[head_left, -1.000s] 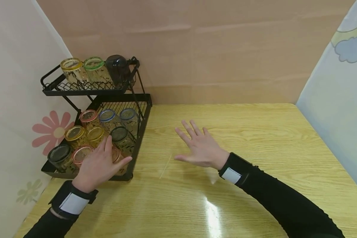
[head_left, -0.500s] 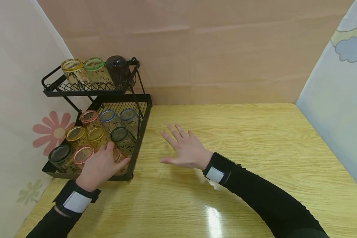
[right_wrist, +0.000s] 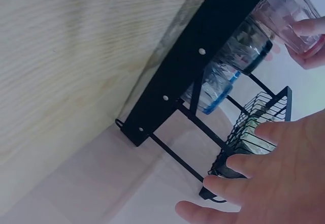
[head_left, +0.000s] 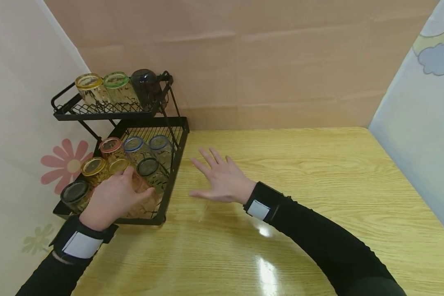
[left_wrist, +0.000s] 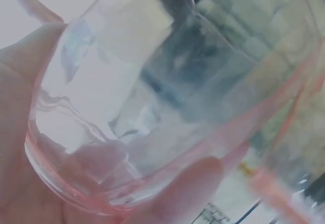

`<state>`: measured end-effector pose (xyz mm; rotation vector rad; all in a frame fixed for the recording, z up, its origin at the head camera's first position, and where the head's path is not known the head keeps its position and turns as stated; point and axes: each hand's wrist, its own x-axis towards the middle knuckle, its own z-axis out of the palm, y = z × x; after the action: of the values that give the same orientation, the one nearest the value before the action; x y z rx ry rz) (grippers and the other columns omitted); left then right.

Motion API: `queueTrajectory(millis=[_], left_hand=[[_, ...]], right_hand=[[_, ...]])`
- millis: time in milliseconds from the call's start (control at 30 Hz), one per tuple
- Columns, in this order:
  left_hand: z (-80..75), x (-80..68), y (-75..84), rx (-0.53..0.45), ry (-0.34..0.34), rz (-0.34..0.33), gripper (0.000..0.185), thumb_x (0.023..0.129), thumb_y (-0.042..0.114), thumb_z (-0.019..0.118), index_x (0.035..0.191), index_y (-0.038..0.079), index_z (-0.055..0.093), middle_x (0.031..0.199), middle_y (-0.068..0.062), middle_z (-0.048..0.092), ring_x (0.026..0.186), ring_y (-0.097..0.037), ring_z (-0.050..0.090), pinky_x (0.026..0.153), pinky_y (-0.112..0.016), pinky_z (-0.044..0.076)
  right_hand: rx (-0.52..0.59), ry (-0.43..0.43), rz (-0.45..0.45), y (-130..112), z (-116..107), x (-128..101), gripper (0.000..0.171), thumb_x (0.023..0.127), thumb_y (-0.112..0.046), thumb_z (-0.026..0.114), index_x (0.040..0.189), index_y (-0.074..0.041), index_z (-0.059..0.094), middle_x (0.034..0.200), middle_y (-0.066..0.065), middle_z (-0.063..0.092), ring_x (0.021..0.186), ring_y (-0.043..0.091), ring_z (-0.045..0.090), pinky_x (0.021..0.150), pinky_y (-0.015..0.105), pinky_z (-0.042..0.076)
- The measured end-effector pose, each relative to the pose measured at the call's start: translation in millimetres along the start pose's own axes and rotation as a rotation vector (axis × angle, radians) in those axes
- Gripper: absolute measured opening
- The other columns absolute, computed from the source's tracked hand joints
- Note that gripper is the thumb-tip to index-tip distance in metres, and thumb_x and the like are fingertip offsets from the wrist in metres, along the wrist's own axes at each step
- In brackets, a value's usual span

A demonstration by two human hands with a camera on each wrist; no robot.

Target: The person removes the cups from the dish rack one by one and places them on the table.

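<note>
My left hand (head_left: 112,198) grips a clear glass with a pink rim, at the front right of a rack's lower tier. The pink glass (left_wrist: 167,92) fills the left wrist view, fingers and thumb curled round its rim end. Around it on that tier are a dark glass (head_left: 151,169), a yellow-rimmed glass (head_left: 118,165) and others; the hand hides another pink-rimmed glass on its left. To the right of the rack, my right hand (head_left: 223,179) holds nothing over the table, fingers spread, palm down.
The black two-tier rack (head_left: 175,174) stands at the table's left, close to the side wall. Its upper tier holds a yellow-rimmed glass (head_left: 90,88), a green-rimmed glass (head_left: 118,87) and a dark glass (head_left: 145,88). The wooden table (head_left: 299,164) reaches a tan backdrop (head_left: 262,70).
My left hand has lowered onto the pink glass, taken hold of it and shifted it slightly up and left. My right hand has moved left toward the rack, fingers still spread.
</note>
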<state>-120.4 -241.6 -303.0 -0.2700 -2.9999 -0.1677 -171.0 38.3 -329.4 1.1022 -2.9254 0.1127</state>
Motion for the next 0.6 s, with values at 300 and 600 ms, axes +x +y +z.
queueTrajectory(millis=[300,600], left_hand=[[-33.2,7.4,3.7,-0.035,-0.026,-0.004,0.062,0.082,0.048,0.072,0.101,-0.007,0.051,0.063,-0.006,0.047,0.051,-0.020,0.047,0.042,-0.033,0.035],[-34.3,18.0,17.6,-0.180,0.044,0.042,0.055,0.085,0.053,0.069,0.093,0.004,0.048,0.064,-0.004,0.047,0.051,-0.017,0.045,0.046,-0.032,0.035]], right_hand=[[0.023,0.015,0.019,-4,-10,11,0.089,0.089,-0.076,0.033,0.158,-0.023,0.013,0.162,0.010,0.008,0.145,0.035,0.013,0.106,0.059,0.029],[0.343,0.032,0.093,-4,1,19,0.080,0.095,-0.066,0.036,0.158,-0.022,0.014,0.162,0.008,0.010,0.145,0.033,0.017,0.102,0.058,0.036]])
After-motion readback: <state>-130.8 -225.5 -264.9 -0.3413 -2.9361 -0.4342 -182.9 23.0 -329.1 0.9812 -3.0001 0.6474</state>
